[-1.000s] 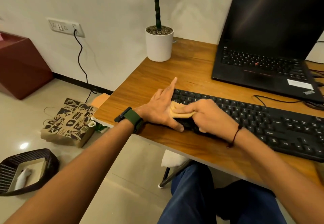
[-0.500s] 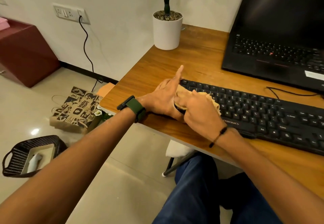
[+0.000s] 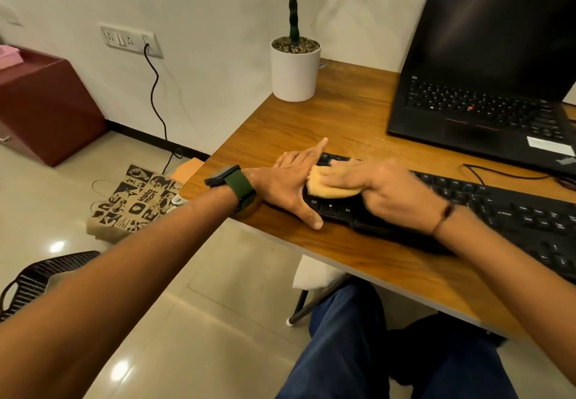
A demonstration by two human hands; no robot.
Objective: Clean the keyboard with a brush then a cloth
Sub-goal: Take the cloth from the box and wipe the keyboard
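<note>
Right hand (image 3: 386, 192) presses a bunched yellow cloth (image 3: 330, 187) onto the left end of the black keyboard (image 3: 498, 211), fingers curled over it. Left hand (image 3: 290, 186) lies flat with fingers spread against that end, steadying it on the wooden table (image 3: 343, 118). Farther back stand an open laptop (image 3: 486, 86) and a white plant pot (image 3: 294, 71). On the floor to the left lies a printed paper bag (image 3: 137, 202).
</note>
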